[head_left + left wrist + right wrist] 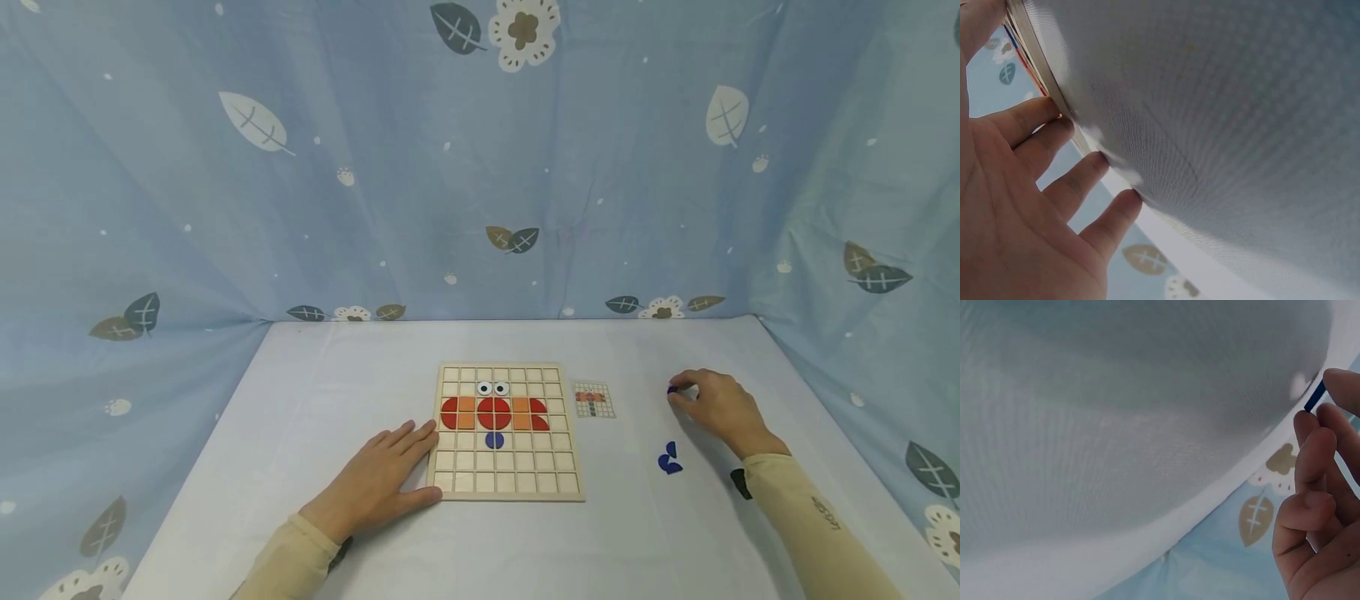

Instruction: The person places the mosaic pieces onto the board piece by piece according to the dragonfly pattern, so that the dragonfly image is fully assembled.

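My right hand [717, 406] pinches a small blue piece [1315, 397] between thumb and fingertips, over the right part of the table. Below that hand lie several loose blue pieces [667, 461] with curved edges. With fingers spread, my left hand [386, 473] rests at the left edge of a wooden grid board [506, 499]; its fingertips touch the frame in the left wrist view. On the board sit two eye pieces [492, 388], a red disc [494, 413] of several parts, orange squares [521, 413], red curved pieces [538, 414] and a blue disc [495, 440] under the red one.
A small pattern card [594, 400] lies just right of the board, printed with a coloured grid figure. The white table [352, 367] ends at a blue leaf-patterned curtain [390, 167] behind and at both sides.
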A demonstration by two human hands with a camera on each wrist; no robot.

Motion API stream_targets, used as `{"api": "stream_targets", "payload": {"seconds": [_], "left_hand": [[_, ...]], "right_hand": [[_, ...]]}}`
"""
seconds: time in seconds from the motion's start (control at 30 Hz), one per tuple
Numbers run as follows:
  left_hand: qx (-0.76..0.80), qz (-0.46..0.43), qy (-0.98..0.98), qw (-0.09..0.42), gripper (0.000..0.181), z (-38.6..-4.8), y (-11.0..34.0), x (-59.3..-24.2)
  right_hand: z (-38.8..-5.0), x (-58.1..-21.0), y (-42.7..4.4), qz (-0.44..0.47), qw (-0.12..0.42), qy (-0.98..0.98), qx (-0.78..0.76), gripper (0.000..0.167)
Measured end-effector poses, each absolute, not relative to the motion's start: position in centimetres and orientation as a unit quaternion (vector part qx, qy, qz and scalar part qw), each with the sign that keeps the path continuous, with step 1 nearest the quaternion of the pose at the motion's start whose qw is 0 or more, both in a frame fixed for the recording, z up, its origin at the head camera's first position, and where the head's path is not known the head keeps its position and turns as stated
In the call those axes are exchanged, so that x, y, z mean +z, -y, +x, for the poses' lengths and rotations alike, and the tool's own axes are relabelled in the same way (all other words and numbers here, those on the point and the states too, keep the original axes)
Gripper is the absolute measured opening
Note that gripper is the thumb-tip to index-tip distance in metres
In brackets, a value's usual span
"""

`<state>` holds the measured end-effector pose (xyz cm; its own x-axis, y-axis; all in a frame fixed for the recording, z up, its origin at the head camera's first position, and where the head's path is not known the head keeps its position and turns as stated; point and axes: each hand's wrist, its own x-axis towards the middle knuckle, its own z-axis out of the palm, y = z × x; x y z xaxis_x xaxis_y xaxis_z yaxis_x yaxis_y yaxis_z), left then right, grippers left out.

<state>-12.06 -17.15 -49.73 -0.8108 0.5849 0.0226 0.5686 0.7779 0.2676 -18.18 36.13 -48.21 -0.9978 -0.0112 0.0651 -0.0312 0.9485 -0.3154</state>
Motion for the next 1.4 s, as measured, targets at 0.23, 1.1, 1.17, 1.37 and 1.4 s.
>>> {"api": "stream_targets", "payload": {"seconds": [0.23,1.1,1.17,1.37,1.4], "left_hand": [[0.134,0.31,-0.941,0.027,0.082,-12.0,17.2,-49.6],[0.137,0.312,-0.94,0.019,0.081,-12.0,17.2,-49.7],[0.135,0.312,-0.94,0.018,0.081,-12.0,17.2,-49.7],[0.135,0.315,-0.939,0.007,0.081,-12.0,17.3,-49.7],[0.135,0.315,-0.939,0.008,0.081,-12.0,17.3,-49.7]], "right_hand": [[-18.0,-48.0,-35.9,0.012,0.052,0.984,0.169,0.032],[-15.8,-47.7,-25.5,0.24,0.134,0.933,0.231,0.026],[-15.7,-47.7,-24.8,0.249,0.12,0.93,0.243,0.026],[-14.9,-47.6,-22.2,0.275,0.094,0.922,0.255,0.025],[-14.8,-47.5,-21.7,0.281,0.091,0.92,0.257,0.024]]}}
